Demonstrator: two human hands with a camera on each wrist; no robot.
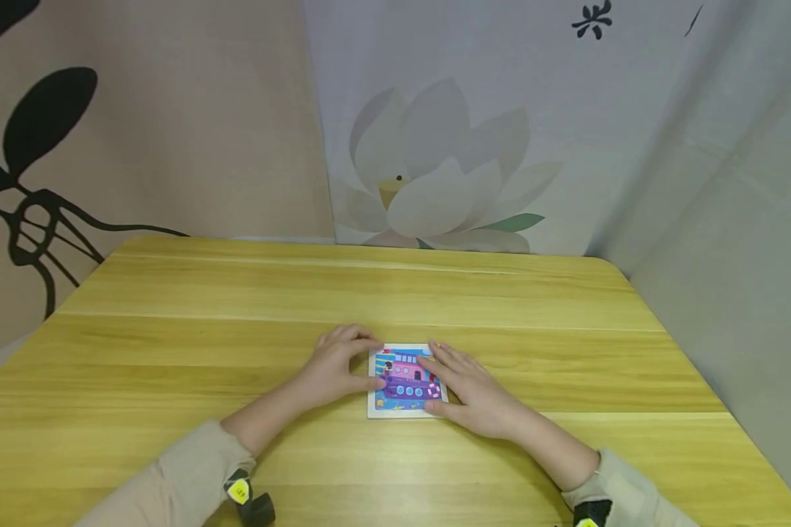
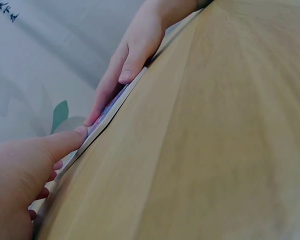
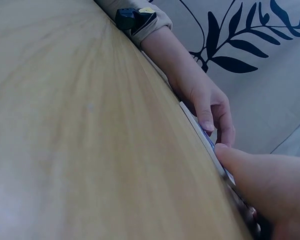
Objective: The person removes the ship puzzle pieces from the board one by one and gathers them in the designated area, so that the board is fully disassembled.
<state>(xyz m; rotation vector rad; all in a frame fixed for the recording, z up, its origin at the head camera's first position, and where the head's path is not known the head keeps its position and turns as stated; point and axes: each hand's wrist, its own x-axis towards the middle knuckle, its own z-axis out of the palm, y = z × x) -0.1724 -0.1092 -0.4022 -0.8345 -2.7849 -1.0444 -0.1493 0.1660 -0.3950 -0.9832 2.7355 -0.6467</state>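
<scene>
Holding the left side of the picture board (image 1: 405, 380) with your left hand (image 1: 336, 366): thumb resting on its face near the left edge, index finger reaching the far left corner, other fingers curving down beside it. So you're pinching that side, though the undersides of the fingers are staying hidden. Your right hand (image 1: 481, 399) is lying over the right edge, fingers spread and fairly straight, index tip touching the printed face, thumb touching it closer to you. The board is lying flat on the wooden table (image 1: 171, 366), right between your hands, white border showing, pink and purple ship (image 1: 405, 377) filling the print. Both wrist views are showing the board nearly edge-on, so its print is barely reading there. You're wearing beige sleeves; a black strap (image 1: 240, 476) with a yellow tag is sitting at your left cuff, another strap (image 1: 592, 510) at your right. Behind the table a pale backdrop (image 1: 237, 117) is hanging, a lotus print (image 1: 435, 176) showing mid-way, dark leaves (image 1: 49, 110) at left.
</scene>
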